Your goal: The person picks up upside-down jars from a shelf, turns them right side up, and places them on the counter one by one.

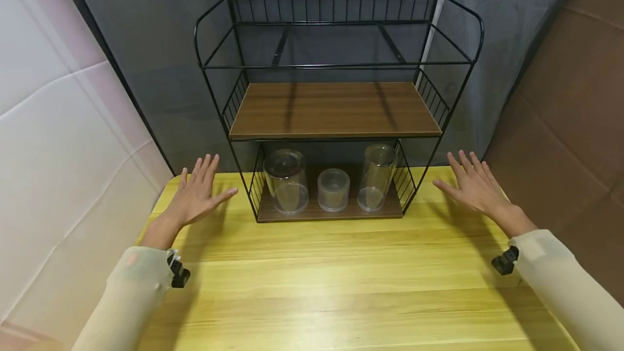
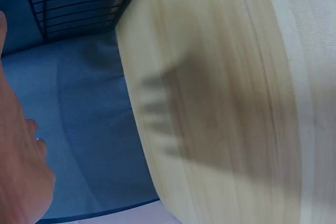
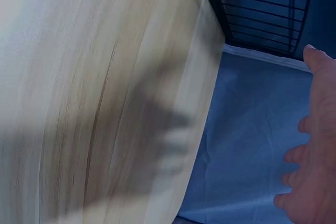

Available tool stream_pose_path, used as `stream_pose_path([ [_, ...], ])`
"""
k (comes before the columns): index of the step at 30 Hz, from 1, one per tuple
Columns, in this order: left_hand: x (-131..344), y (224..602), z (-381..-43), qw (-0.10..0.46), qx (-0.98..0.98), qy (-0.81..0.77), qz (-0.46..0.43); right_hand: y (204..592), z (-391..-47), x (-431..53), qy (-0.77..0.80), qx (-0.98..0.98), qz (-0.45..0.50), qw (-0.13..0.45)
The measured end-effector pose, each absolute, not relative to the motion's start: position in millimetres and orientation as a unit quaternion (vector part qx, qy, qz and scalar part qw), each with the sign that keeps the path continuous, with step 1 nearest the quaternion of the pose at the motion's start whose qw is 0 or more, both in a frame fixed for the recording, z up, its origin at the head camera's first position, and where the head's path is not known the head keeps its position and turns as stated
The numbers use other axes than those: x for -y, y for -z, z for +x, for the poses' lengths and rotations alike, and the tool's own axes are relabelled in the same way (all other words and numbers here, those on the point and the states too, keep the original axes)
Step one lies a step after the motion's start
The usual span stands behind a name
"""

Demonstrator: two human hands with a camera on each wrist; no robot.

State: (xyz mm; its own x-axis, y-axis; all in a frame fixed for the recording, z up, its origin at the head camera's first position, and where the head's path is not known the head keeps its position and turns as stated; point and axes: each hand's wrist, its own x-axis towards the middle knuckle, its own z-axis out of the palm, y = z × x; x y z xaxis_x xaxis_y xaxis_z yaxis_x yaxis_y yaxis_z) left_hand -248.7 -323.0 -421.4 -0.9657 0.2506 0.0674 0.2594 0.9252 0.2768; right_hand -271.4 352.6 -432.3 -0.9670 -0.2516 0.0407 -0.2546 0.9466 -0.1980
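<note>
My left hand (image 1: 195, 196) is held over the table to the left of a black wire rack (image 1: 336, 66), fingers straight and spread, holding nothing. On the rack's other side my right hand (image 1: 475, 186) is spread the same way, also with nothing in it. Three clear containers stand on the rack's lower shelf: a wide lidded jar (image 1: 286, 183) at left, a short lidded jar (image 1: 333, 190) in the middle and a tall cylindrical jar (image 1: 377, 177) at right. In the left wrist view part of the left hand (image 2: 21, 156) shows; the right wrist view shows the right hand (image 3: 317, 150).
The rack's brown wooden middle shelf (image 1: 336, 110) sits above the jars, below an open wire top frame. A yellow wooden table (image 1: 322, 280) carries the rack. Grey cloth (image 1: 161, 42) hangs behind, with a white panel (image 1: 63, 140) at left and a brown one (image 1: 565, 123) at right.
</note>
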Motion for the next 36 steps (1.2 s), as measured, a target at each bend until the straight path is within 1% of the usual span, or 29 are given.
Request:
stream_pose_path([
  [5, 320, 414, -248, 0.029, 0.978, 0.157, -0.133, 428, -265, -351, -0.109, 0.985, 0.134, 0.016],
  [12, 317, 403, -252, 0.073, 0.971, 0.165, -0.155, 424, -257, -350, -0.131, 0.98, 0.144, 0.041],
  [18, 314, 392, -255, 0.094, 0.963, 0.193, -0.161, 419, -248, -346, -0.138, 0.978, 0.15, 0.049],
  [22, 310, 384, -252, 0.099, 0.948, 0.253, -0.167, 416, -241, -344, -0.152, 0.976, 0.151, 0.045],
  [28, 302, 369, -248, 0.103, 0.901, 0.385, -0.171, 411, -230, -337, -0.203, 0.968, 0.146, 0.035],
  [33, 292, 356, -248, 0.128, 0.862, 0.452, -0.187, 406, -222, -330, -0.221, 0.963, 0.148, 0.049],
  [36, 287, 348, -249, 0.133, 0.847, 0.474, -0.201, 403, -216, -326, -0.224, 0.961, 0.15, 0.055],
])
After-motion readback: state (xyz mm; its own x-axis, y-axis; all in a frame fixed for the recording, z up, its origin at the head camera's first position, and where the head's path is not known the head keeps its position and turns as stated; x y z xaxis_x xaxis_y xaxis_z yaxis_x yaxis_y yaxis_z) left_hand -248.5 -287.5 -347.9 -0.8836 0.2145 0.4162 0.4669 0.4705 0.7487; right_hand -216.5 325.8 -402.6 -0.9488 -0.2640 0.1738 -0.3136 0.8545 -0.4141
